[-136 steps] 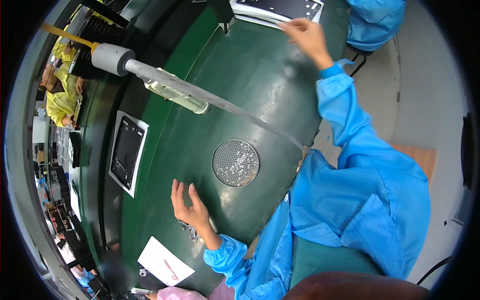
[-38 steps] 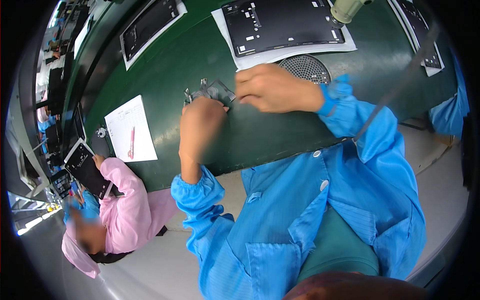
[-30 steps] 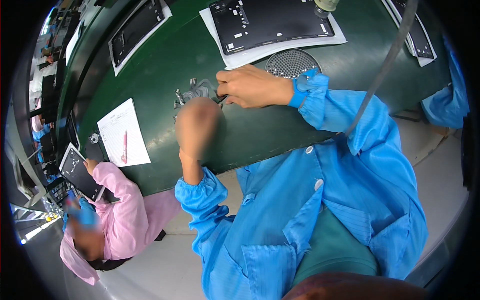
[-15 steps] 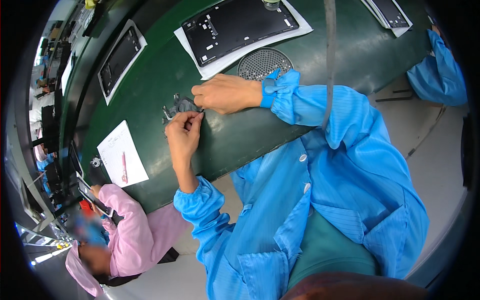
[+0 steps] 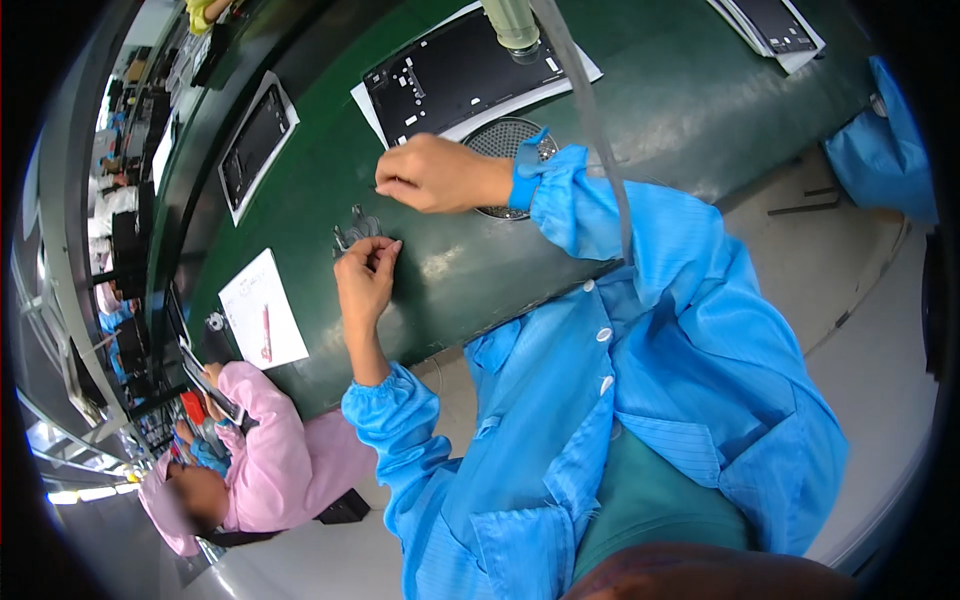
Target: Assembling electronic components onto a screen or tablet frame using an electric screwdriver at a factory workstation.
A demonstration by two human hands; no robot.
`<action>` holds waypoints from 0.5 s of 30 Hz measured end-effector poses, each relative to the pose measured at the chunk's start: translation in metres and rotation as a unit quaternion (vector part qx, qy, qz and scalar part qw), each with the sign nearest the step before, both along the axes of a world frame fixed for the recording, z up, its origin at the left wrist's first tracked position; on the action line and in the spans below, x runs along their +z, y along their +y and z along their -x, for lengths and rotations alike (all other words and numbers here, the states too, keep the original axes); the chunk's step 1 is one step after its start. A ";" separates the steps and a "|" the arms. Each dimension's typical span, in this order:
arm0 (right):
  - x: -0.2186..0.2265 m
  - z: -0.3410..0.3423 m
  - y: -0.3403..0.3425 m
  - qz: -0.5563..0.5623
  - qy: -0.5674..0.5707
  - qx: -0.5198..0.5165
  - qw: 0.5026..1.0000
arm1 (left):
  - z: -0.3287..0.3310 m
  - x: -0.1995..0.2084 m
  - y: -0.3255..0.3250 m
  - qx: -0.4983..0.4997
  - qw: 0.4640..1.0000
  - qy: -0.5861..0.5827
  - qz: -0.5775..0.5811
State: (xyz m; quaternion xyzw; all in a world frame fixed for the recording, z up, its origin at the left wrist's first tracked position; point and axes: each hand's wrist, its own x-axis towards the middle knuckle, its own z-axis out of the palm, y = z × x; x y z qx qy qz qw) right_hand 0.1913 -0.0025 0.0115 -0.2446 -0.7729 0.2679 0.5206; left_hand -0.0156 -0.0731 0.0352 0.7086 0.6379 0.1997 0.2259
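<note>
Beside a small heap of grey parts with shiny metal ends point(image 5: 358, 232), my left hand point(image 5: 364, 285) rests low over the green table, thumb and forefinger pinched together. Whatever that pinch holds is too small to make out. Up and to the right, my right hand point(image 5: 432, 175) is raised with its fingers drawn together, apart from the left. A tiny dark bit seems to show at its fingertips, but its kind is unclear. A blue band circles the right wrist, and the right forearm partly covers a round grey dish with a dotted surface point(image 5: 478, 138).
A black panel on white sheets point(image 5: 450, 90) lies beyond my hands, under a pale hanging cylinder point(image 5: 512, 22) and a grey hose point(image 5: 590, 110). More panels lie left and far right. A paper point(image 5: 285, 320) bears a pink pen. A person in pink point(image 5: 265, 430) sits left.
My right hand has drawn away from the left, upward and off the grey parts. My left hand keeps its pinch beside them. The view has shifted, and more of the hanging cylinder shows.
</note>
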 end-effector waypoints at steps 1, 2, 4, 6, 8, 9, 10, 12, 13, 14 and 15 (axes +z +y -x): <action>0.007 -0.009 0.001 -0.006 0.039 0.008 0.999 | 0.001 0.002 0.002 -0.007 1.000 0.006 0.009; 0.017 -0.021 0.001 -0.007 0.044 0.013 0.999 | 0.001 0.006 0.003 -0.012 1.000 0.013 0.019; 0.034 -0.049 -0.001 -0.008 0.066 0.013 0.998 | -0.013 0.015 0.012 -0.001 1.000 0.001 -0.025; 0.042 -0.080 0.002 -0.017 0.058 0.007 0.998 | -0.051 0.025 0.021 0.035 0.999 0.037 -0.009; 0.043 -0.102 0.005 -0.054 0.053 -0.006 0.997 | -0.089 0.027 0.028 0.039 0.997 0.061 -0.013; 0.045 -0.112 0.002 -0.026 0.041 -0.011 0.999 | -0.098 0.016 0.032 0.059 0.998 0.010 -0.005; 0.047 -0.122 0.000 0.001 0.030 -0.016 0.999 | -0.109 0.011 0.034 0.077 0.997 0.014 0.009; 0.040 -0.132 0.000 0.010 0.025 -0.028 0.999 | -0.118 0.001 0.034 0.074 0.997 -0.003 0.033; 0.035 -0.140 0.000 0.018 0.016 -0.053 0.998 | -0.123 -0.001 0.033 0.076 0.996 -0.003 0.036; 0.031 -0.146 0.000 0.020 0.016 -0.050 0.998 | -0.127 -0.001 0.030 0.077 0.997 0.014 0.027; 0.027 -0.152 0.003 0.022 0.015 -0.050 0.998 | -0.129 -0.001 0.025 0.079 0.996 0.032 0.017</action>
